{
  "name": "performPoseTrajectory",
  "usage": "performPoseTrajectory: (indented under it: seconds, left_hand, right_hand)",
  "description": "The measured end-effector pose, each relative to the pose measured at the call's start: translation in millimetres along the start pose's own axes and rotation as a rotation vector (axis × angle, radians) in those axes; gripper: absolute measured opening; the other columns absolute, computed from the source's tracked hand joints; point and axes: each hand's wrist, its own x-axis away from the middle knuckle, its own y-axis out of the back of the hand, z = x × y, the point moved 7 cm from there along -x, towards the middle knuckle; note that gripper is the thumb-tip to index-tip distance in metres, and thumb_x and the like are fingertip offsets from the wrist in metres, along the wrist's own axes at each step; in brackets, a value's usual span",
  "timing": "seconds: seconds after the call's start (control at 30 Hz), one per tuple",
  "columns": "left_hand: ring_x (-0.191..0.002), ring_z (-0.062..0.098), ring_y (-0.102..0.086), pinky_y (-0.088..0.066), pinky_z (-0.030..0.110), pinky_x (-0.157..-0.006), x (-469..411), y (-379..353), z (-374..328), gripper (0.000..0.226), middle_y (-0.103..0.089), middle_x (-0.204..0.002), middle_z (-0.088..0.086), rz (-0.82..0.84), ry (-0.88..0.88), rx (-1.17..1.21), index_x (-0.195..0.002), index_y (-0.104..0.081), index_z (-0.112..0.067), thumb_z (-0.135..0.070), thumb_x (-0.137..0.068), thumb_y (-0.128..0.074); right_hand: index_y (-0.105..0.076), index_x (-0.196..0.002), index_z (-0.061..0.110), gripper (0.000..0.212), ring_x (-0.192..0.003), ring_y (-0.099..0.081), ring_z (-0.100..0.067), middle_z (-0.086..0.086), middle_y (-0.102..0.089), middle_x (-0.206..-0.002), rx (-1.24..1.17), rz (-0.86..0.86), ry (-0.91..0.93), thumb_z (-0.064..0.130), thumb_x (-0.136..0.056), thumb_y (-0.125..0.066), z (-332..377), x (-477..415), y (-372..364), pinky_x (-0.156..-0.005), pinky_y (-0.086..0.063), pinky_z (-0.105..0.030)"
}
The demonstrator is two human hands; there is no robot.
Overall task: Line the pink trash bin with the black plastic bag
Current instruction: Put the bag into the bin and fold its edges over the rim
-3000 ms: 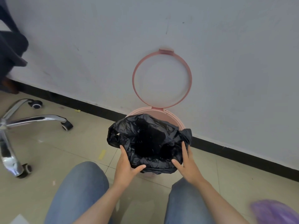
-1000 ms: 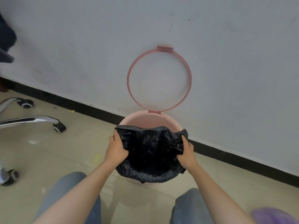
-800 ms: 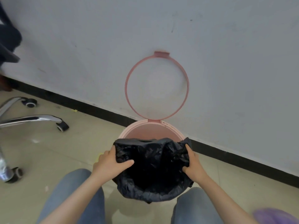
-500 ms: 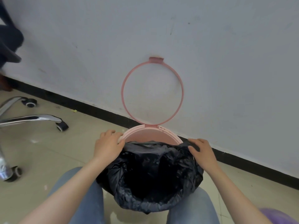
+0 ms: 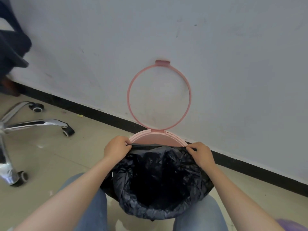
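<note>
Here the black plastic bag (image 5: 158,179) is seen spread open over the pink trash bin (image 5: 157,139) in the lower centre of the frame, its near lip already folded down over the bin's front edge, between the person's knees. The far edge of the bag is pulled taut into a straight line running left to right across the frame. One end of it is pinched by the left hand (image 5: 116,147), the other by the right hand (image 5: 200,153); both hands are closed on the plastic with fingers curled. Only the back arc of the bin's rim is left bare, lying just beyond that taut edge, toward the top of the frame and the wall (image 5: 166,39). The hinged pink ring (image 5: 159,95) stands upright against the wall, directly behind the rim. The next move is judged to turn on this: the stretched edge must be carried away from the body and over the back rim, both hands being about equally near to it, before the ring can be lowered.
</note>
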Motion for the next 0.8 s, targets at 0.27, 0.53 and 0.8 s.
performPoseTrajectory:
  seconds: [0.27,0.53,0.8]
  left_hand:
    - [-0.079,0.022,-0.057,-0.041,0.027,-0.073,-23.1,5.4,7.6,0.011,-0.062,-0.077,0.003,-0.063,0.109,0.332,-0.071,-0.065,-0.021,-0.019,-0.082,-0.063]
    - [-0.082,0.022,-0.059,-0.043,0.029,-0.073,-56.2,0.6,17.2,0.016,-0.071,-0.091,0.008,-0.058,0.082,0.232,-0.075,-0.07,-0.016,-0.027,-0.083,-0.062]
    - [-0.107,0.028,-0.056,-0.046,0.039,-0.09,-61.3,8.0,-0.3,0.038,-0.063,-0.115,0.011,-0.113,-0.006,0.097,-0.11,-0.062,-0.012,-0.039,-0.084,-0.059]
  right_hand:
    - [-0.06,-0.099,0.009,0.02,-0.092,-0.059,-0.033,-0.017,-0.067,-0.101,-0.077,-0.054,-0.137,0.018,-0.096,-0.042,0.9,-27.6,-9.1,-0.069,-0.042,-0.034]
    - [-0.063,-0.1,0.009,0.023,-0.099,-0.058,-0.034,-0.016,-0.066,-0.108,0.069,0.004,-0.122,0.019,-0.095,-0.042,6.7,-55.7,-15.4,-0.073,-0.043,-0.035]
    - [-0.057,-0.118,0.013,0.03,-0.113,-0.049,-0.036,-0.016,-0.059,-0.12,0.185,-0.221,-0.112,0.022,-0.097,-0.038,16.3,-44.2,-7.8,-0.09,-0.039,-0.043]
